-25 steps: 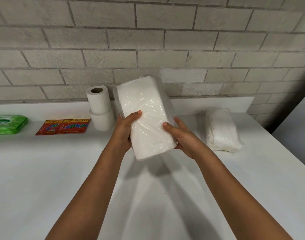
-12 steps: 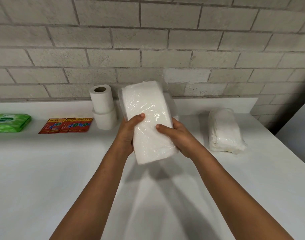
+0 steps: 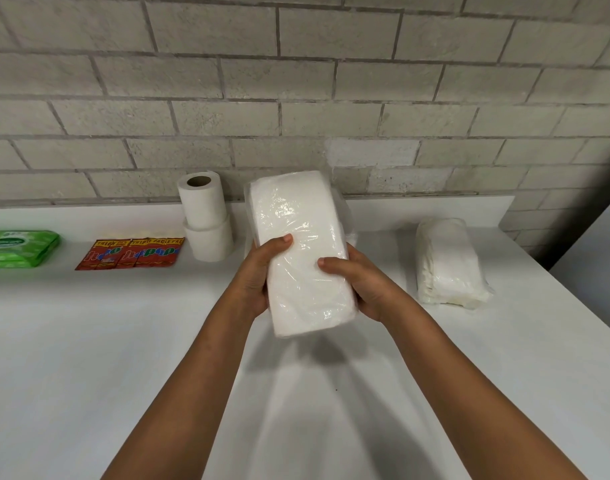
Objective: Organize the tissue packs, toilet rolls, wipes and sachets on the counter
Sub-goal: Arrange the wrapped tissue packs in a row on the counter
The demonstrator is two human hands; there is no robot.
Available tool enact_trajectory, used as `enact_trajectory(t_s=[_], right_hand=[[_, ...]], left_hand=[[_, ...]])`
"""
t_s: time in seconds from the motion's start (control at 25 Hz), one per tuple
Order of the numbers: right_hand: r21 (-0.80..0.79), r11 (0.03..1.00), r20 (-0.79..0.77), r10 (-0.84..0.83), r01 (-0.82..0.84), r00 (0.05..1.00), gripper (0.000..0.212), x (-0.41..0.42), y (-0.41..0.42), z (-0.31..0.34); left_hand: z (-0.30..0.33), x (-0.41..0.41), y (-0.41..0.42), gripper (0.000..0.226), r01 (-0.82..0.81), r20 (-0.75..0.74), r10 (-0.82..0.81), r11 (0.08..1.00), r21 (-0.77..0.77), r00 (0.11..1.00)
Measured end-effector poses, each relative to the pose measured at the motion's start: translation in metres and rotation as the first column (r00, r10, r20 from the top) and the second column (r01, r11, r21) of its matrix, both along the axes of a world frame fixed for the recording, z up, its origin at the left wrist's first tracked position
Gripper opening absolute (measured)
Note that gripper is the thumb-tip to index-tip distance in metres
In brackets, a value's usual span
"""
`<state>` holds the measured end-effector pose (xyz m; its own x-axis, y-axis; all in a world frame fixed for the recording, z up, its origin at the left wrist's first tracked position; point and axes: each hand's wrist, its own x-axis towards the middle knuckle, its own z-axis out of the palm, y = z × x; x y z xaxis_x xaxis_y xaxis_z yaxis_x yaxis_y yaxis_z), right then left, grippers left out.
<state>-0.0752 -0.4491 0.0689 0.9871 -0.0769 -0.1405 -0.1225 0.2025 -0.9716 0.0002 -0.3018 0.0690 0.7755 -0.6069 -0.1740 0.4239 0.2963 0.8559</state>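
A white tissue pack (image 3: 301, 237) in clear plastic is held tilted above the white counter (image 3: 88, 341). My left hand (image 3: 258, 275) grips its left side with the thumb across the front. On the other side my right hand (image 3: 359, 285) grips it, thumb on the front as well. A second white tissue pack (image 3: 447, 268) lies on the counter to the right. Two toilet rolls (image 3: 206, 220) stand stacked near the wall. Red sachets (image 3: 132, 254) lie flat left of the rolls. A green wipes pack (image 3: 17, 249) sits at the far left.
A grey brick wall (image 3: 296, 98) rises behind the counter's low white backsplash. The counter's right edge (image 3: 573, 306) runs diagonally, with a grey panel beyond it.
Both hands have lowered the tissue pack slightly and brought it nearer to me. My thumbs have slid further onto its front.
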Motion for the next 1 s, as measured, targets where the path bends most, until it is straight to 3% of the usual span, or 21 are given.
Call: enact_trajectory(t_s=[0.2,0.52,0.64,0.84,0.92,1.0], right_hand=[[0.045,0.998,0.007,0.052,-0.052,0.999,0.06,-0.001,0.0,-0.003],[0.001,1.0,-0.056,0.029,-0.029,0.998,0.05,0.005,0.011,0.0],[0.016,0.998,-0.075,-0.053,0.055,0.996,0.055,0.01,0.017,-0.002],[0.094,0.991,-0.086,-0.093,0.101,0.992,0.039,0.018,0.026,-0.001],[0.005,0.993,-0.033,-0.115,0.115,0.993,0.04,0.02,0.032,-0.001],[-0.212,0.912,0.093,-0.339,0.352,0.936,0.043,0.023,0.031,-0.002]], left_hand=[[-0.002,0.004,0.001,0.073,0.011,0.018,-0.011,1.0,0.004,1.0],[-0.003,0.007,0.003,0.062,-0.116,-0.018,0.118,0.989,0.095,0.993],[-0.005,0.011,0.011,0.061,-0.065,-0.018,0.066,0.997,0.038,0.998],[-0.008,0.017,0.023,0.051,-0.009,-0.058,0.009,1.0,-0.001,0.998],[-0.005,0.022,0.025,0.035,-0.037,-0.108,0.036,0.999,-0.008,0.994],[-0.003,0.03,0.029,0.029,-0.108,-0.123,0.108,0.994,0.006,0.987]])
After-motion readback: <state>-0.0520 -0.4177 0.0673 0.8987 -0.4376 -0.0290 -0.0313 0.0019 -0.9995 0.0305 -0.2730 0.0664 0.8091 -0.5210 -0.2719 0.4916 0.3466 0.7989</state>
